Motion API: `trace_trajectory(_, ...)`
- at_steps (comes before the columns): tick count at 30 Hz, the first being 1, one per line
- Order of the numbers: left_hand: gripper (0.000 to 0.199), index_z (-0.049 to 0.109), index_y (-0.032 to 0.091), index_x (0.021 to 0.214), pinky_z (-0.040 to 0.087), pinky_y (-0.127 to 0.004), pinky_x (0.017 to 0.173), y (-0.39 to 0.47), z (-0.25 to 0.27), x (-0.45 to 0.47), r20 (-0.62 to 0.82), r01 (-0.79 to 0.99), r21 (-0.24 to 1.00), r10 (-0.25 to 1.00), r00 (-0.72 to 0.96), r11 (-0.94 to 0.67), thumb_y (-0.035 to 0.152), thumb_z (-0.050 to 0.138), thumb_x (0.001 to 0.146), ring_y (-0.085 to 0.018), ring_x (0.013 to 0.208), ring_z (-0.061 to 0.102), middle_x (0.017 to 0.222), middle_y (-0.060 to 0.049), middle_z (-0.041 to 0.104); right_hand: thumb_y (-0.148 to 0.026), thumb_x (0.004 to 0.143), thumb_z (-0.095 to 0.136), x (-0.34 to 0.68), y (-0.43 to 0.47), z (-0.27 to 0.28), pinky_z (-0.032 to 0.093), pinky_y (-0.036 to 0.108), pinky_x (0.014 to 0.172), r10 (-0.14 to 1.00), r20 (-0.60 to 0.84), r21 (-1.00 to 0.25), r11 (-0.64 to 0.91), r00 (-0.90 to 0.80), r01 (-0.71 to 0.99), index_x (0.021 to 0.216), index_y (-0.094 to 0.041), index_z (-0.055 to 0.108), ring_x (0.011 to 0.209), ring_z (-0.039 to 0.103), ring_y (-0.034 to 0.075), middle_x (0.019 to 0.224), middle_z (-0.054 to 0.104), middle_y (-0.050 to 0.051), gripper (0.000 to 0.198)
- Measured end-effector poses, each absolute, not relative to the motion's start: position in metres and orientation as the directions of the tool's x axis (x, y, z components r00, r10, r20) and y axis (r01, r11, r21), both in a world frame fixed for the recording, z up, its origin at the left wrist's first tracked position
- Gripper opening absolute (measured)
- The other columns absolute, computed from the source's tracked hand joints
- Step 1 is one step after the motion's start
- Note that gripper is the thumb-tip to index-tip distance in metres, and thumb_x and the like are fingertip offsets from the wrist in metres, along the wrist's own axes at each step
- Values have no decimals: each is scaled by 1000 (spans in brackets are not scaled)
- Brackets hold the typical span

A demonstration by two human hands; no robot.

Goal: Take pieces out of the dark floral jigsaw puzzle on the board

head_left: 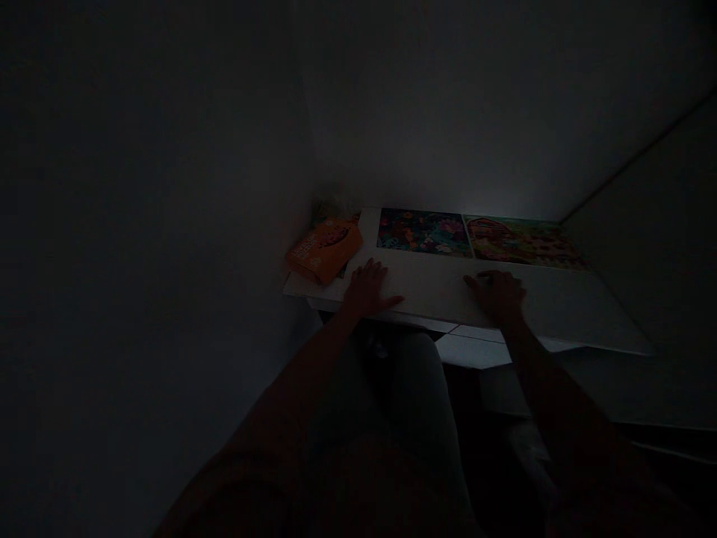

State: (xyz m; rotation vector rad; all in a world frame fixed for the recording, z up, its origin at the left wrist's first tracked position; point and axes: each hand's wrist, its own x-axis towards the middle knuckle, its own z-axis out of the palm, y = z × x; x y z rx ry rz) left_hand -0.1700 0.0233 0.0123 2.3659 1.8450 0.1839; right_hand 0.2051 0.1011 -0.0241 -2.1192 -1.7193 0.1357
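Note:
My left hand (367,290) lies flat on a white tabletop (429,288), its fingers spread and nothing in it. Just to its left is an orange pack (326,250) with pale lettering and a round picture. My right hand (497,295) rests on the same surface further right, fingers loosely bent and thumb held apart. A dark patch shows between thumb and fingers, too dim to make out. Beyond the hands, two colourful printed sheets lie side by side: a dark floral picture (423,232) and a greener scene with reddish shapes (523,243).
The room is very dark. Walls (437,112) close in behind and to the left of the table. Something clear and crinkled (336,203) sits behind the orange pack. White drawer fronts (476,350) show below the table edge, beside my legs (417,388).

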Motion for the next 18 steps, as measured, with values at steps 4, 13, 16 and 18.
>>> trace_trajectory(4, 102, 50, 14, 195, 25, -62, 162, 24, 12, -170, 25, 953, 190, 971, 237, -237, 83, 61, 120, -40, 198, 21, 207, -18, 34, -55, 114, 79, 204, 99, -22, 36, 62, 114, 959, 194, -403, -117, 209, 908, 136, -24, 83, 143, 61, 50, 150, 79, 32, 39)
trace_trajectory(13, 100, 51, 19, 195, 26, -64, 161, 28, 5, -170, 42, 958, 169, 973, 226, -230, 83, 64, 119, -39, 197, 25, 206, -18, 36, -60, 115, 77, 206, 98, -21, 35, 59, 109, 960, 206, -407, -91, 188, 909, 134, -23, 82, 136, 60, 44, 151, 77, 31, 42)
trace_trajectory(16, 100, 52, 18, 194, 27, -65, 160, 28, 4, -170, 47, 955, 178, 971, 233, -238, 83, 63, 119, -39, 197, 26, 206, -18, 36, -59, 115, 77, 208, 100, -23, 36, 60, 112, 965, 189, -402, -95, 184, 911, 138, -23, 81, 139, 60, 46, 152, 77, 31, 43)
trace_trajectory(18, 100, 51, 17, 195, 26, -65, 161, 29, 4, -170, 44, 954, 178, 970, 239, -243, 83, 62, 120, -38, 197, 25, 206, -18, 35, -59, 114, 78, 208, 101, -25, 37, 61, 115, 964, 186, -393, -107, 193, 914, 139, -23, 81, 142, 60, 47, 154, 77, 31, 44)
